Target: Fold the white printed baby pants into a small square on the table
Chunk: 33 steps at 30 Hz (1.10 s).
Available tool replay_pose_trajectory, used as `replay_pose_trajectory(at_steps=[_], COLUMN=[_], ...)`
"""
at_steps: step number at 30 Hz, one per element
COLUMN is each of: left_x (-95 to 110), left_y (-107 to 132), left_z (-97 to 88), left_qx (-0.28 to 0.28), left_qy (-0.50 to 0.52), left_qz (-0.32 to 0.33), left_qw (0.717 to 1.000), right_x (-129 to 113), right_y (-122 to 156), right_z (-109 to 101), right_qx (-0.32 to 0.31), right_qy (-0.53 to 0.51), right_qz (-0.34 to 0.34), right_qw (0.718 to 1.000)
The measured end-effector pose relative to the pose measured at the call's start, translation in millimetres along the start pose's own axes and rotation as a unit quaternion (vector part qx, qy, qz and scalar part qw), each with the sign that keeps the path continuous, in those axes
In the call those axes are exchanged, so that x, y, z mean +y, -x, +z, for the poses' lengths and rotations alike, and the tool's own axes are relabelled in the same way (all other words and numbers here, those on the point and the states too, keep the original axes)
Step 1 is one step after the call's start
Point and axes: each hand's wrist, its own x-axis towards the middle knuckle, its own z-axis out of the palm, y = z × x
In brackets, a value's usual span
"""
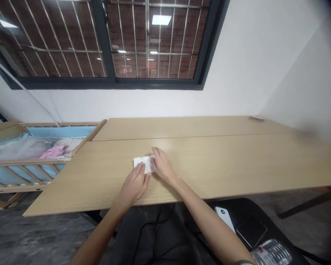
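A small, white, folded piece of paper or tissue lies on the light wooden table; which of the two it is, I cannot tell. My left hand rests on its lower left part, palm down, fingers stretched over the surface. At its right edge is my right hand, with the thumb and fingers bent around that side. Part of the white sheet is hidden beneath the fingers of both hands.
Left of the table stands a wooden crib with bedding. A small flat object lies at the table's far right. On a black chair below the right side are a white phone, a black flat device and a clear plastic bottle.
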Motion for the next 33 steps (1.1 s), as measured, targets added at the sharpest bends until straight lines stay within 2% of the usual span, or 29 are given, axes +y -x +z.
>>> replay_pose_trajectory(at_steps=[2,4,8,11,14,17,20,22,24,29,33], left_x=[-6,-12,-21,-28,-34,-38,-37,-36,-35,-38,-41], left_y=[-9,-15,-16,-11,-4,2,2,-1,-6,-24,-34], left_z=[-0.2,3.9,15.5,17.2,13.9,8.8,2.5,-2.0,-6.2,-13.9,-15.7], left_qx=[0.005,-0.017,-0.083,-0.096,-0.083,-0.047,-0.018,-0.020,-0.036,-0.070,-0.061], left_qy=[-0.006,-0.024,-0.054,-0.065,-0.062,-0.058,-0.055,-0.047,-0.039,-0.006,0.012], left_qz=[0.000,0.007,-0.003,-0.014,-0.013,0.003,0.043,0.057,0.051,0.010,-0.006], left_qw=[1.000,1.000,0.995,0.993,0.995,0.997,0.997,0.997,0.997,0.997,0.998], right_x=[2,6,19,29,37,39,32,26,23,34,42], right_y=[-1,-2,-4,-3,3,10,15,16,16,10,3], right_z=[4,11,22,19,12,5,-3,-7,-10,-12,-10], right_qx=[-0.035,-0.087,-0.150,-0.170,-0.173,-0.150,-0.104,-0.101,-0.123,-0.171,-0.143], right_qy=[-0.017,-0.021,-0.015,-0.018,-0.029,-0.042,-0.044,-0.047,-0.053,-0.102,-0.130], right_qz=[-0.082,-0.115,-0.099,-0.096,-0.065,-0.029,-0.063,-0.092,-0.094,-0.101,-0.116], right_qw=[0.996,0.989,0.983,0.981,0.982,0.987,0.992,0.990,0.986,0.975,0.974])
